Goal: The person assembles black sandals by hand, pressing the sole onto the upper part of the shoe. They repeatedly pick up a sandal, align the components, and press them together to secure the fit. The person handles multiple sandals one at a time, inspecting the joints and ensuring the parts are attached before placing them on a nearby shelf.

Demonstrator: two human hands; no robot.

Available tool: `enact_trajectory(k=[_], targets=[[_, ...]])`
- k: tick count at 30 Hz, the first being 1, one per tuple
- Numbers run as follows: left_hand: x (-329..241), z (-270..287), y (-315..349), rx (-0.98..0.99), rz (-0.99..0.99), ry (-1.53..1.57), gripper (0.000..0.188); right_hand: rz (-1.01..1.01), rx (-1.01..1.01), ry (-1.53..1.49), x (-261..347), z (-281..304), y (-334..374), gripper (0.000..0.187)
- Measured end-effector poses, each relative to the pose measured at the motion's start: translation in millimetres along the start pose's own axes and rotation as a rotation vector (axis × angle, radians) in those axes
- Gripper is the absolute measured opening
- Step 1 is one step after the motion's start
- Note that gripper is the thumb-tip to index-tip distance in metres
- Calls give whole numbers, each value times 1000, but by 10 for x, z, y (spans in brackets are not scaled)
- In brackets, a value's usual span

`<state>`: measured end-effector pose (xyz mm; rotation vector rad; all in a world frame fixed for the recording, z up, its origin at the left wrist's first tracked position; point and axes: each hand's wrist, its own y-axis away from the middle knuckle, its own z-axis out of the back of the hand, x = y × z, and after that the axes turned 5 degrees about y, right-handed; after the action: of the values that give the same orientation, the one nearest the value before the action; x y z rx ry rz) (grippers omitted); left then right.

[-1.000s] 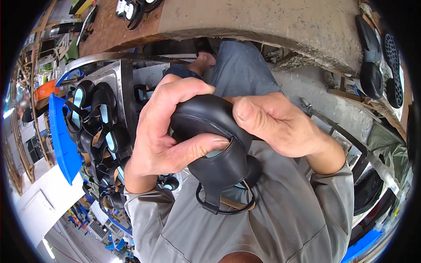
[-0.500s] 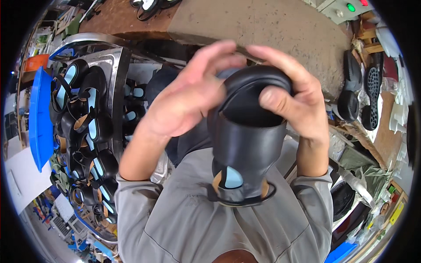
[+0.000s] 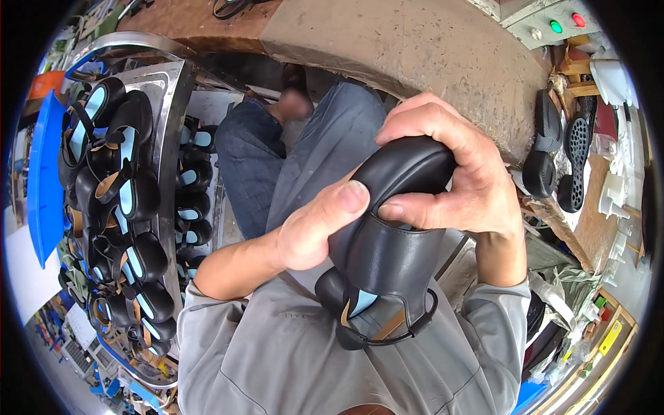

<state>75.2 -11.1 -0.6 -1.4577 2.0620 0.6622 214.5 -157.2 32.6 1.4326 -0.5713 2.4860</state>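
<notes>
Close to my chest is a black shoe, toe end up, with a broad smooth upper, a thin ankle strap looping at the bottom and a light-blue patch inside. My right hand is closed on its rounded top end: fingers curl over the far side, and the thumb presses at the opening's edge. My left hand holds the shoe's left side, thumb laid along the black rim. Its other fingers are hidden behind the shoe.
At left, a metal-framed rack carries several black strapped shoes with light-blue insoles, beside a blue tray. A worn workbench lies ahead. Black soles stand at right, below a control box with coloured buttons.
My left hand, raised and blurred beside the shoe before, has come down with its thumb against the side. The shoe has tilted, and the right thumb has moved down to the opening's edge.
</notes>
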Motion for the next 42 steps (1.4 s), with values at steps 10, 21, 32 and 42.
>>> enact_trajectory(k=[10, 21, 32, 42], targets=[[-54, 143, 62, -25, 51, 5, 73, 11, -62, 103, -55, -110, -47, 67], [-361, 67, -58, -130, 182, -18, 79, -61, -94, 42, -53, -253, -86, 96], [-425, 98, -255, -3, 160, -104, 68, -25, -80, 63, 45, -269, -38, 81], [74, 88, 56, -74, -11, 118, 79, -15, -8, 5, -98, -153, 7, 58]])
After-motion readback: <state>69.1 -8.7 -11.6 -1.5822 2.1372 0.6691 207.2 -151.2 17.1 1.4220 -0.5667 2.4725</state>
